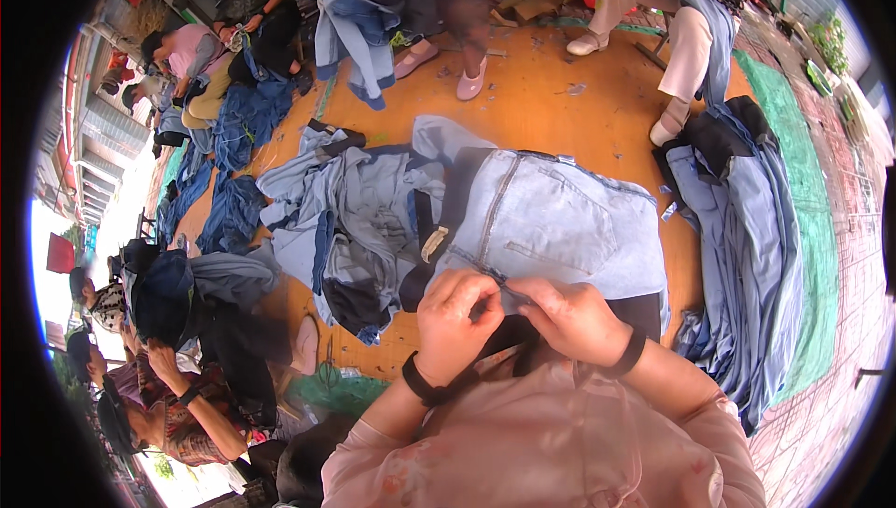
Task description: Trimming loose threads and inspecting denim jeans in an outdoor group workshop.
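A pair of light blue jeans lies spread across my lap, with a dark inner waistband and a tan label at its left side. My left hand is closed, thumb and fingers curled together at the near edge of the jeans. Close beside it, my right hand pinches the same edge from the right. Between the fingertips is a dark strip of the denim; any smaller thing held there is too small to make out.
Crumpled light blue jeans lie left of my lap on the orange board. A long stack of jeans stands at the right over green sheeting. Several people sit around with denim; a person's hand is at the lower left.
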Action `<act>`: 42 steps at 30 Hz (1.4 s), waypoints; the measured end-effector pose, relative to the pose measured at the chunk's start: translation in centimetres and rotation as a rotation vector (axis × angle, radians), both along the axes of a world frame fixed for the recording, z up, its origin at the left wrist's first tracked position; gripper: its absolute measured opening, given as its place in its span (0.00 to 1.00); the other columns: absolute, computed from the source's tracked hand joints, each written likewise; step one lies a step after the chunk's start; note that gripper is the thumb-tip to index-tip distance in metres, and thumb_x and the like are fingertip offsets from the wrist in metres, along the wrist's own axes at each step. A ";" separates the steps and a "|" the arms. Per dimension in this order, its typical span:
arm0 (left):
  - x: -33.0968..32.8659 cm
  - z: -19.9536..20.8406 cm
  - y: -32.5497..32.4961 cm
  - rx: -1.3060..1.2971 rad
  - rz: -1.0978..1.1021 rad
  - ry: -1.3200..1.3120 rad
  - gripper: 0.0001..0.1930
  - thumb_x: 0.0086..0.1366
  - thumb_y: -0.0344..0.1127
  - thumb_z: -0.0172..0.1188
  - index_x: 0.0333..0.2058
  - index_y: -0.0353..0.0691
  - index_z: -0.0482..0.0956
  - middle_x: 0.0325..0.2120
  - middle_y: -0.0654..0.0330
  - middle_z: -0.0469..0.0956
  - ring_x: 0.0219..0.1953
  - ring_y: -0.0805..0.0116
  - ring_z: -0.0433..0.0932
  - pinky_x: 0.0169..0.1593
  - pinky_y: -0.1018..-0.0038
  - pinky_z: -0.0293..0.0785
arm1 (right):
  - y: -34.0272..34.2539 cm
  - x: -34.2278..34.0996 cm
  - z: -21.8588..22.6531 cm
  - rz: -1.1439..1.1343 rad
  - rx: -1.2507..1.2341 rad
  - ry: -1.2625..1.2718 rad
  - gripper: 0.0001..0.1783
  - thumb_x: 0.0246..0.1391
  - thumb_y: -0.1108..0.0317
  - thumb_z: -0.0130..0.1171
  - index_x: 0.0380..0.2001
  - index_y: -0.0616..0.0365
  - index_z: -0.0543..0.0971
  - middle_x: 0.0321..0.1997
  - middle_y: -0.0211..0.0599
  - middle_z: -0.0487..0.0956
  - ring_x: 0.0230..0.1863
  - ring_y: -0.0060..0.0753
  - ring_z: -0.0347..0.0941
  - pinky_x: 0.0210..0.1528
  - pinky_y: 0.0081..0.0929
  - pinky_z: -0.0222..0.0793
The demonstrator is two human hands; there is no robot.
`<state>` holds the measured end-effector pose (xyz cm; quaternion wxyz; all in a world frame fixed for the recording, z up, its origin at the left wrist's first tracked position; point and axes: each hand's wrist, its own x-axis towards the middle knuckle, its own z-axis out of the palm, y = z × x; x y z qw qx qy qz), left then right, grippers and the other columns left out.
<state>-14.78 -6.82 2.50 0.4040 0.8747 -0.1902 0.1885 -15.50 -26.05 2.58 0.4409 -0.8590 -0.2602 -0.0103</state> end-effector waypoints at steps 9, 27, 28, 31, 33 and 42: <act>-0.2 -0.1 -0.1 -0.002 0.005 -0.017 0.12 0.43 0.20 0.63 0.27 0.41 0.74 0.23 0.61 0.75 0.27 0.60 0.75 0.31 0.69 0.71 | -0.3 0.3 -0.3 0.071 0.156 0.169 0.18 0.55 0.73 0.59 0.50 0.54 0.74 0.38 0.46 0.80 0.36 0.46 0.80 0.37 0.31 0.75; -1.4 -3.8 9.5 -0.164 0.494 0.323 0.01 0.60 0.25 0.59 0.31 0.35 0.77 0.25 0.60 0.74 0.24 0.68 0.72 0.31 0.75 0.69 | -11.9 -2.2 -3.6 -0.577 0.383 0.352 0.16 0.56 0.76 0.53 0.48 0.62 0.74 0.31 0.28 0.76 0.22 0.13 0.62 0.24 0.14 0.61; -0.8 -4.2 9.5 -0.081 0.437 0.241 0.05 0.59 0.23 0.59 0.35 0.37 0.79 0.28 0.58 0.77 0.27 0.65 0.75 0.33 0.74 0.71 | -12.6 -2.5 -3.7 -0.579 0.372 0.345 0.16 0.56 0.76 0.53 0.48 0.62 0.74 0.31 0.28 0.76 0.22 0.13 0.62 0.24 0.14 0.61; 0.2 -4.3 8.9 -0.106 0.414 0.124 0.09 0.61 0.23 0.57 0.39 0.39 0.79 0.31 0.57 0.79 0.31 0.62 0.77 0.37 0.73 0.73 | -14.1 -3.2 -4.1 -0.685 0.241 0.373 0.15 0.52 0.77 0.56 0.45 0.62 0.76 0.27 0.24 0.71 0.23 0.13 0.61 0.23 0.15 0.58; 0.5 -3.4 8.2 -0.125 0.393 0.202 0.09 0.62 0.24 0.56 0.40 0.39 0.80 0.33 0.55 0.79 0.33 0.62 0.78 0.39 0.73 0.73 | -15.3 -3.4 -5.9 -0.704 0.238 0.268 0.16 0.49 0.80 0.57 0.44 0.63 0.77 0.22 0.21 0.67 0.22 0.13 0.60 0.23 0.16 0.56; 0.1 -6.1 10.8 -0.464 0.278 0.539 0.09 0.67 0.32 0.55 0.41 0.34 0.79 0.32 0.61 0.80 0.36 0.74 0.76 0.41 0.78 0.70 | -17.8 -4.1 -10.7 -0.694 0.217 0.543 0.29 0.47 0.82 0.54 0.57 0.64 0.72 0.22 0.26 0.72 0.23 0.15 0.67 0.29 0.17 0.67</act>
